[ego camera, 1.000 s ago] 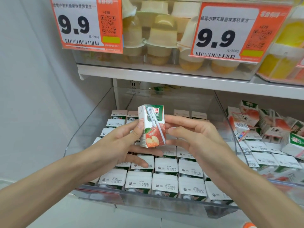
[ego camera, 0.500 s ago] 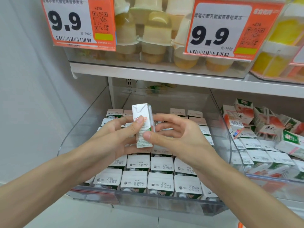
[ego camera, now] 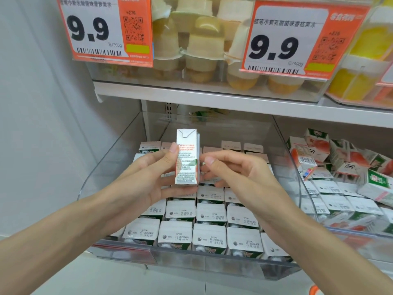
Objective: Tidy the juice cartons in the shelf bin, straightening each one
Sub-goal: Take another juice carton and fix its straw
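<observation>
Here, at a shop shelf (ego camera: 212, 96), holds one small juice carton (ego camera: 187, 158) upright between both hands, in the air above the middle of a clear plastic bin (ego camera: 191, 259), apart from the packs below. Turns a narrow printed side toward the camera, folded flap at the top.

Grips with the left hand (ego camera: 148, 177), thumb pressed along the carton's left edge, fingers curled under and behind its base. Closes in with the right hand (ego camera: 238, 173), fingers curled against the carton's right side, thumb bent just beside that edge.

Below, neat rows of cartons (ego camera: 210, 213) standing upright in the bin, side touching side, white date-stamped tops facing up.

To the right, past a clear wall, a second bin (ego camera: 348, 237) of jumbled cartons (ego camera: 314, 150), lying tilted at many angles.

Above, on the upper shelf, clear tubs of pale and yellow jelly cups (ego camera: 204, 39), partly hidden by two orange price tags (ego camera: 106, 28) (ego camera: 297, 39), each reading 9.9.
</observation>
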The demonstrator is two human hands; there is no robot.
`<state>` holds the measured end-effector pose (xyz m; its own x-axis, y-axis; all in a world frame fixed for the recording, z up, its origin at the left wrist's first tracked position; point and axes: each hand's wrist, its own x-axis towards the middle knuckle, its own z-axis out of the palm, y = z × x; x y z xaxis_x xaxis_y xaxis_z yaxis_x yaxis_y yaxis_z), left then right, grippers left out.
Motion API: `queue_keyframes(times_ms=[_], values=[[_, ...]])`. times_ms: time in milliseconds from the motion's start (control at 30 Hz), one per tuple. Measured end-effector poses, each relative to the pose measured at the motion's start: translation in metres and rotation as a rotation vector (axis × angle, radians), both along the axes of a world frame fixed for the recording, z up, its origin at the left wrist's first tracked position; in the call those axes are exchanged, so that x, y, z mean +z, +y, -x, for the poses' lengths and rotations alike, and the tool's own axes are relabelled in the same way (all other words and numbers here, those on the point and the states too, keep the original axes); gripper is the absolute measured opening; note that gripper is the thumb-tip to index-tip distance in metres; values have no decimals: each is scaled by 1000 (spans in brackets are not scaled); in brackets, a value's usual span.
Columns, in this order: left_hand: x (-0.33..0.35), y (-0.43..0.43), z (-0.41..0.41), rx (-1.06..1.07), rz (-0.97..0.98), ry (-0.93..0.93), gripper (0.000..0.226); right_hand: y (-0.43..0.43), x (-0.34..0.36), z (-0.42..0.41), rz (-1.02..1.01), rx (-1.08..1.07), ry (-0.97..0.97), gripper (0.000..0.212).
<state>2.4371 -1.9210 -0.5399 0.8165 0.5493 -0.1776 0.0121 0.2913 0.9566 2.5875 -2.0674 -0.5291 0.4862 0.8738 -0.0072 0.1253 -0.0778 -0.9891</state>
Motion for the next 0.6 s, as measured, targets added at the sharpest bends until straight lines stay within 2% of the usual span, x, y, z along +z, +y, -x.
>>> queue_keyframes(times_ms=[300, 600], values=[[0, 0, 2, -45, -3, -15, 38, 2, 0, 1, 11, -1, -9, 18], [1, -3, 2, -42, -60, 60, 49, 4, -3, 1, -8, -3, 19, 17]])
